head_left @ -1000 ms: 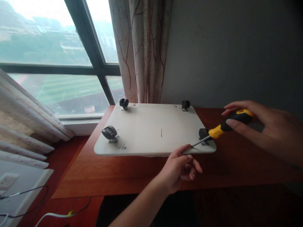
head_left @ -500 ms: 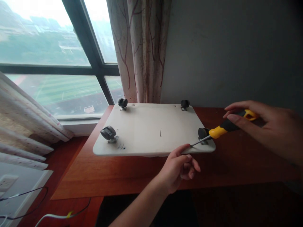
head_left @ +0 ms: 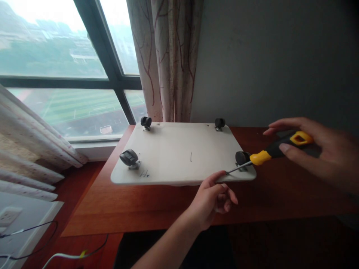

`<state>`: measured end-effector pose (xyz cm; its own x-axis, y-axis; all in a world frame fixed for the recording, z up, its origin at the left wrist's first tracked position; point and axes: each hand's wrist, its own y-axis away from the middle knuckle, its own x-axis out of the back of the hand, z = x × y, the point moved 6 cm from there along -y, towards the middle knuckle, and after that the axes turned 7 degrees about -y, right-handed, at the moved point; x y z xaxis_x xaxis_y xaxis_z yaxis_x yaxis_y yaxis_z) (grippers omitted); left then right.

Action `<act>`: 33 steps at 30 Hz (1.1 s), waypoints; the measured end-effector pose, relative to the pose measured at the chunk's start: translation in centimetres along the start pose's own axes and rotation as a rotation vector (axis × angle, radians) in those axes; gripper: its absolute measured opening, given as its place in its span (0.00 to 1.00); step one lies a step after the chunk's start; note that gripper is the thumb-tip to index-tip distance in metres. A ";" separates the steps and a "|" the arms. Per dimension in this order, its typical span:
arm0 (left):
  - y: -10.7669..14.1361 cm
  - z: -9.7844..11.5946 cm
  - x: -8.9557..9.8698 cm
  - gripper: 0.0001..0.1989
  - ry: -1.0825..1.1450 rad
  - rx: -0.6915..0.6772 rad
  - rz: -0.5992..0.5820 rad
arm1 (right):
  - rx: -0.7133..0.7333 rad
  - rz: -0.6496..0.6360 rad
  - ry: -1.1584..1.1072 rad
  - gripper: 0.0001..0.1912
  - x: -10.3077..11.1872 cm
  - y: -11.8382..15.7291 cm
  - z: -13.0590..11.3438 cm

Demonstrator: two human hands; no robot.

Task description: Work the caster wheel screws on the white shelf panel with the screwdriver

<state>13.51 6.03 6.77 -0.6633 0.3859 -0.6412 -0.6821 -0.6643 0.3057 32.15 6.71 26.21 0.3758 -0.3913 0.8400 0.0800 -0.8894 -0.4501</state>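
A yellow and black screwdriver (head_left: 260, 157) slants down to the left, its tip on the white board (head_left: 168, 149) near the front right corner. My right hand (head_left: 314, 145) is around its handle, thumb on the near side and fingers loosely curved above. The index finger of my left hand (head_left: 215, 194) touches the board's front edge beside the tip; the other fingers are partly curled with nothing between them. Black casters stand at the board's corners, one (head_left: 242, 158) just behind the screwdriver shaft and another (head_left: 129, 158) at the front left.
The board lies on a reddish wooden table (head_left: 112, 213). Behind it hang patterned curtains (head_left: 171, 59) beside a window and a grey wall (head_left: 275, 63). At the lower left are a wall socket (head_left: 9, 217) and a white cable (head_left: 64, 256).
My right hand's grip has loosened, its thumb and fingers further apart, and the screwdriver handle has turned and tilted slightly lower. My left hand has stayed at the tip.
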 end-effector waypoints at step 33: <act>-0.6 2.1 -0.4 0.23 -0.709 -0.110 0.008 | -0.095 0.072 -0.071 0.21 0.1 0.9 0.6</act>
<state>13.50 7.62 8.31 -0.7342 0.6787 -0.0162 -0.6659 -0.7153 0.2119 32.80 5.97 25.72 0.4424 -0.4397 0.7816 -0.0360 -0.8795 -0.4745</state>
